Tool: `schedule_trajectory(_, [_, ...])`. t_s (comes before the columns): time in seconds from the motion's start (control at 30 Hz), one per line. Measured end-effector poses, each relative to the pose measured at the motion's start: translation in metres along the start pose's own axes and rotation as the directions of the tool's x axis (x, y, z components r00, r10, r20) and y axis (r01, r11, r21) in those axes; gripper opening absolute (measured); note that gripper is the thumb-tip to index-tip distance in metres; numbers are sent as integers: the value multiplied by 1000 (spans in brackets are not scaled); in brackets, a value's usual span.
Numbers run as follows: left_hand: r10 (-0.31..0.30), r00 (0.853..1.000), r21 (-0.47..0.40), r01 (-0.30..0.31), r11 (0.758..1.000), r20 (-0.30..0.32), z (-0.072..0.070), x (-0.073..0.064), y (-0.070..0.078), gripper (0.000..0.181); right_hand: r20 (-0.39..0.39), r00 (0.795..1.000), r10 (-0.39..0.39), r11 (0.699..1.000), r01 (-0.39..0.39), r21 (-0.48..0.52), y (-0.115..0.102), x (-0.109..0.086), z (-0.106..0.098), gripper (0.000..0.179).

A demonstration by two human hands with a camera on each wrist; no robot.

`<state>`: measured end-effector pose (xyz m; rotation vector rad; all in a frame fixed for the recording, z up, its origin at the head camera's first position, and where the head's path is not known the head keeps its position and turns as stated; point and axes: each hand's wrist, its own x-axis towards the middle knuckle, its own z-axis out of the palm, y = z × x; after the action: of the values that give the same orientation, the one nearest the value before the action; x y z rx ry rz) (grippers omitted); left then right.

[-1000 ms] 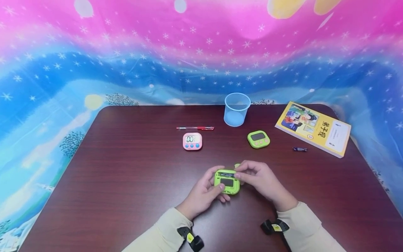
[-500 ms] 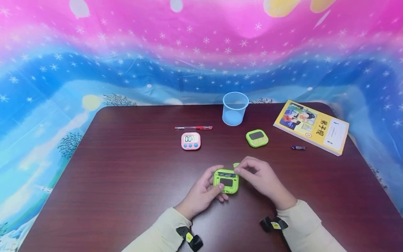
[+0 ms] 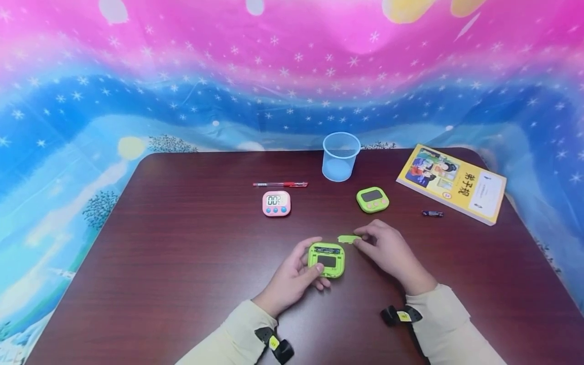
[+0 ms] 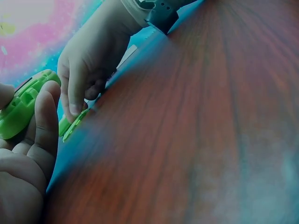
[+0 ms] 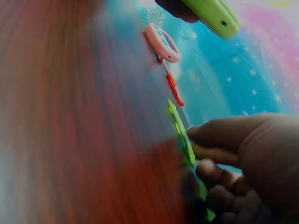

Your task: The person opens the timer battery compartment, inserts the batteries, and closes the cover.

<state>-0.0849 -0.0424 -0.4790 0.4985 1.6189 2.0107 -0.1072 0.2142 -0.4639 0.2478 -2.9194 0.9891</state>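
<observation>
My left hand (image 3: 294, 276) grips a green digital timer (image 3: 335, 268) with its back turned up, the thumb lying over the rear. Its battery compartment is uncovered, and a dark battery (image 3: 326, 250) sits in the slot. To the right, my right hand (image 3: 388, 251) pinches the end of a thin green battery cover (image 3: 348, 239), low at the tabletop. In the right wrist view the cover (image 5: 181, 133) stands nearly on edge to the camera, with the thumb and a finger at its lower part. The left wrist view shows the timer (image 4: 18, 109) raised above the table.
Behind the hands lie a pink timer (image 3: 276, 204), a red pen (image 3: 280, 185) and a second green timer (image 3: 372, 199). A blue mesh cup (image 3: 339, 161) stands near the back edge. At the right are a loose battery (image 3: 432, 214) and a yellow book (image 3: 451, 183).
My right hand has moved from the timer's upper right corner away to the right, onto the battery cover. The left hand keeps holding the timer almost in place.
</observation>
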Motion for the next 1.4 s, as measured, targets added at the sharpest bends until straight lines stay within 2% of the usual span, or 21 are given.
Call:
schedule_trajectory(0.17, [4,1000,-2,-4,1000,20,0,1,0,59,18,999,48,999,-47,-15,-5,3,-1,16])
schedule_trajectory(0.2, [4,1000,-1,-4,1000,22,0,1,1,59,23,998,65,998,-66,11,-5,3,-1,14])
schedule_trajectory(0.27, [2,1000,4,-2,1000,23,0,1,0,59,41,994,106,986,-110,127,-7,2,-2,12])
schedule_trajectory(0.33, [2,1000,11,-2,1000,20,0,1,0,58,59,989,133,950,-144,278,-11,0,-3,11])
schedule_trajectory(0.4, [0,1000,19,0,1000,18,0,1,1,57,74,989,131,894,-150,422,-17,-3,-5,13])
schedule_trajectory(0.47, [-3,1000,22,2,1000,16,0,1,1,56,85,991,103,855,-131,502,-25,-6,-7,14])
schedule_trajectory(0.6, [-10,1000,23,9,1000,14,0,1,2,56,76,996,51,854,-83,514,-36,-11,-6,10])
schedule_trajectory(0.83, [1,1000,33,-1,999,26,0,-1,3,58,39,999,-15,853,-7,522,-41,-11,5,6])
schedule_trajectory(0.97, [7,1000,43,-7,999,16,0,-1,2,57,47,999,-3,849,-23,528,-42,-11,13,11])
schedule_trajectory(1.07, [-3,1000,18,3,1000,-19,0,-1,2,54,77,996,39,820,-76,568,-45,-13,18,20])
schedule_trajectory(1.2, [-32,997,-61,27,998,-72,0,-1,3,45,118,990,73,768,-131,627,-51,-17,25,25])
schedule_trajectory(1.4, [-97,989,-121,83,989,-112,0,2,3,36,104,986,128,716,-164,679,-60,-20,35,25])
